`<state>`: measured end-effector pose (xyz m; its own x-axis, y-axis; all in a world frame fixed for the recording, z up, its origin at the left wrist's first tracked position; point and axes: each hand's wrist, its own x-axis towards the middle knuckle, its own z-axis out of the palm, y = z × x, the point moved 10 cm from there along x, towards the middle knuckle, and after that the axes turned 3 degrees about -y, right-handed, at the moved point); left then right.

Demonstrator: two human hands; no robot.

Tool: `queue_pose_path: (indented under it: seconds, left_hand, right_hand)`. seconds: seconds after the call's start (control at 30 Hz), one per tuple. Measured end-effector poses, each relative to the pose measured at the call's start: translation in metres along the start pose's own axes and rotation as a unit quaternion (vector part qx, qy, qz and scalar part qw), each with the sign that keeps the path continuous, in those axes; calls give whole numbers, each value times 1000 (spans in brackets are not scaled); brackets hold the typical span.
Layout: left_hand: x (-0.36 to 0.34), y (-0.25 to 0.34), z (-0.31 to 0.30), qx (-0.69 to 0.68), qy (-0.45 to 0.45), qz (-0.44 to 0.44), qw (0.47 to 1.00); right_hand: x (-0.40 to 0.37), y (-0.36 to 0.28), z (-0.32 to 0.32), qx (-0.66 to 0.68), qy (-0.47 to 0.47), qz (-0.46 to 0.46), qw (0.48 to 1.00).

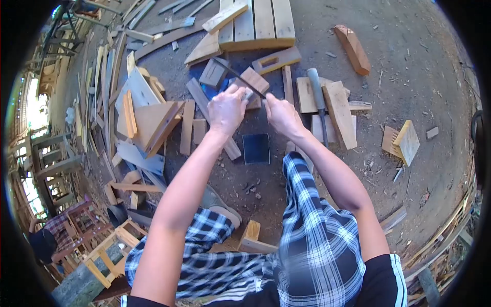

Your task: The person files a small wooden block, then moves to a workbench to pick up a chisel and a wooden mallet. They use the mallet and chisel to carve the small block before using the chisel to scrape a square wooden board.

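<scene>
My right hand (282, 117) is closed around the near end of a long, thin, dark bar (238, 75) that looks like a file or blade. The bar slants away to the upper left, over a wooden block (257, 80). My left hand (227, 110) is closed beside the block, with a small greyish piece (247, 95) showing at its fingertips; its kind I cannot make out. Behind the left hand sits a grey-brown block (213, 73). A dark square plate (256, 149) lies on the ground below my hands.
A slatted wooden bench (258, 25) stands ahead. To the right lie a long-handled chisel-like tool (317, 97), wood offcuts (339, 115) and a reddish wood piece (353, 50). Boards (153, 120) pile up on the left. Another person (48, 238) is at the lower left, near wooden frames.
</scene>
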<state>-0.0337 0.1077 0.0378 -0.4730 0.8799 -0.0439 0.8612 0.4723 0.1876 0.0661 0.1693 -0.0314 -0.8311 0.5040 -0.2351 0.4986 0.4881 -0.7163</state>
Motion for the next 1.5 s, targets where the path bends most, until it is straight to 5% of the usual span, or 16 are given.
queue_pose_path:
  seconds: [1.03, 1.17, 1.2, 1.27, 1.33, 1.5]
  left_hand:
    - [-4, -1, 2, -1, 3, -4, 1000]
    - [-12, -13, -5, -68, 33, -6, 997]
    - [-16, -22, -4, -136, 32, -14, 990]
    - [-25, -37, 7, -254, -15, -23, 967]
    - [-39, -32, 7, -504, -60, -42, 860]
    - [-55, -12, -1, -669, -95, -121, 727]
  right_hand:
    - [0, -5, 2, -52, 9, 18, 998]
    - [8, 16, 16, 59, 15, -17, 998]
    - [9, 12, 15, 147, 1, -31, 989]
    - [0, 11, 12, 117, 26, -19, 993]
    - [-3, 11, 15, 84, 35, 18, 996]
    - [-4, 6, 13, 5, 63, -20, 998]
